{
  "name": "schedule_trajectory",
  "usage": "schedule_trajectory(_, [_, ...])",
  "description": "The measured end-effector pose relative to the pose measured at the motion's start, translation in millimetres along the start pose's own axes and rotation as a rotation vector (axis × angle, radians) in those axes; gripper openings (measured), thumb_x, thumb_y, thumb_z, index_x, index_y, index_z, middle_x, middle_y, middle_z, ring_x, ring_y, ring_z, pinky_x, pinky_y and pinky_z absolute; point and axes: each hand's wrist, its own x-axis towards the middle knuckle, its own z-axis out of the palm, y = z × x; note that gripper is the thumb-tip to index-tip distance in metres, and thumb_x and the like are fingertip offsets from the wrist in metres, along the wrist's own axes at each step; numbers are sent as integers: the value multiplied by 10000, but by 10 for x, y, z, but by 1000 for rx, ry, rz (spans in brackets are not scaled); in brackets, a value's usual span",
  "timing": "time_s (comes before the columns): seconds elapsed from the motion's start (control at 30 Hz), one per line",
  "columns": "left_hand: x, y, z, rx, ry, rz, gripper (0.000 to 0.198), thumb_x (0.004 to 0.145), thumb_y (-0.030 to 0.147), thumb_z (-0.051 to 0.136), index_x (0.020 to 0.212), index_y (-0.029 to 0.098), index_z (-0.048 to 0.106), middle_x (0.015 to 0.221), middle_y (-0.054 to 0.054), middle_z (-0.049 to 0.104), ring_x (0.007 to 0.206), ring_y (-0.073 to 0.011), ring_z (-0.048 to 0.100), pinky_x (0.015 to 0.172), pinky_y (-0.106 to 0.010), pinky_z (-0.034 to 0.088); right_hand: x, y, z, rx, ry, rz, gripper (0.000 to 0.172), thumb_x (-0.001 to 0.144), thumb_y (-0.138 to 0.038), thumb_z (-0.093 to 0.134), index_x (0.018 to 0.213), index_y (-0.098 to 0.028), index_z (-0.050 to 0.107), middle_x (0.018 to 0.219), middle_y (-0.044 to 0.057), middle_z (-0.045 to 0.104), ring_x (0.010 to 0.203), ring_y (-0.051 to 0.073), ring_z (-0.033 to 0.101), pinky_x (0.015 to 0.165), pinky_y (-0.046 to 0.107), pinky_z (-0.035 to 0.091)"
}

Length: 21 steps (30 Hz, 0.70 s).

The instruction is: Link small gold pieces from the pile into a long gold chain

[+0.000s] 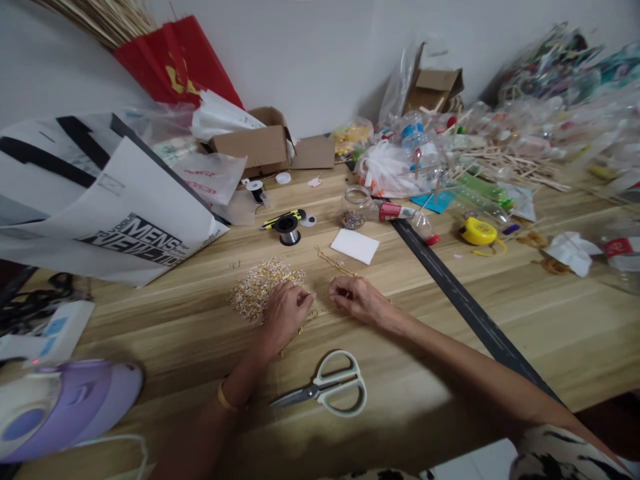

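Observation:
My left hand [287, 308] rests at the right edge of a pile of small clear and gold beads [255, 288], its thumb and forefinger pinched together. Across a small gap, my right hand [359, 299] is also closed, with curled fingers meeting at the tips. What either pinch holds is too small to make out. A thin gold chain-like strand [336, 262] runs from the wood toward my right hand. Another gold strand [306, 321] lies beside my left wrist. Scissors [325, 387] with pale handles lie below both hands, blades pointing left.
Beyond the hands are a wire spool [289, 231], a yellow-black cutter [283, 219], a white card [355, 246] and a glass jar [356, 208]. A yellow tape measure [479, 231] and plastic bottles crowd the right. A white bag [135, 213] and a purple iron [75, 407] stand left.

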Motion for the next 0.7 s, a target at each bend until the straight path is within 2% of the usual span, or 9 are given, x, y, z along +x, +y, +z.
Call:
schedule_trajectory(0.13, [36, 27, 35, 0, -15, 0, 204, 804, 339, 595, 696, 178, 658, 748, -50, 618, 776, -200, 534, 741, -320, 355, -5, -25, -5, -7, 5, -8, 98, 804, -116, 509, 753, -155, 583, 638, -20, 551, 573, 86, 462, 558, 190, 313])
schedule_trajectory(0.33, [64, 11, 82, -83, -10, 59, 119, 763, 180, 584, 656, 180, 638, 711, -42, 617, 773, -197, 532, 743, -313, 358, 0, -21, 1, 5, -11, -1, 109, 793, -98, 506, 752, -151, 592, 645, -16, 565, 579, 88, 465, 561, 191, 314])
schedule_trajectory(0.43, [77, -33, 90, -236, 6, 59, 126, 753, 182, 577, 642, 177, 636, 672, -32, 614, 709, -177, 530, 701, -290, 370, 7, 11, 8, 7, -14, 12, 113, 784, -92, 504, 750, -151, 594, 641, -19, 560, 576, 86, 464, 558, 191, 316])
schedule_trajectory(0.53, [91, -78, 79, -444, 12, -4, 149, 762, 240, 570, 652, 162, 632, 655, -26, 622, 643, -154, 531, 640, -263, 387, 24, 53, 20, 41, -10, 31, 106, 767, -99, 515, 767, -150, 608, 676, -9, 578, 598, 93, 481, 564, 192, 333])
schedule_trajectory(0.7, [112, -93, 22, -775, -73, -78, 189, 738, 306, 588, 653, 141, 626, 640, -31, 647, 605, -142, 573, 613, -248, 427, 83, 100, 51, 135, 49, 69, 107, 782, -184, 539, 775, -136, 635, 746, 19, 618, 677, 117, 519, 603, 206, 369])
